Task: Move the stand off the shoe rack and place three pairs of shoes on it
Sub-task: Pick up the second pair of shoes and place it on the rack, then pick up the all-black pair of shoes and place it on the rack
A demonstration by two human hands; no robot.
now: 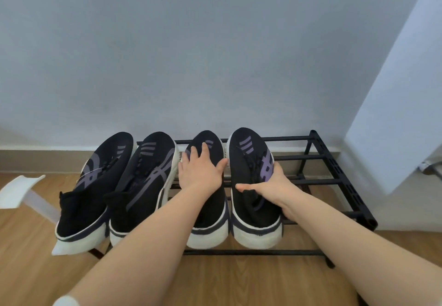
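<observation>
Right hand [275, 186] grip: fourth shoe [253, 212] | left hand [201, 170] flat: third shoe [210, 214]

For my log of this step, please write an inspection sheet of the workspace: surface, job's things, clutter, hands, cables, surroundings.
Surface: black metal-bar shoe rack on a wooden floor; its right part is bare.
Job's things: four black knit shoes with white soles on the rack, toes toward the wall; the leftmost shoe overhangs the rack's left end. White plastic stand is on the floor, left of the rack.
Clutter: nothing seen.
Hands: left hand lies flat on the third shoe; right hand has its grip around the fourth shoe.
Cables: nothing seen.
Surroundings: pale blue-grey wall; white panel at right.
</observation>
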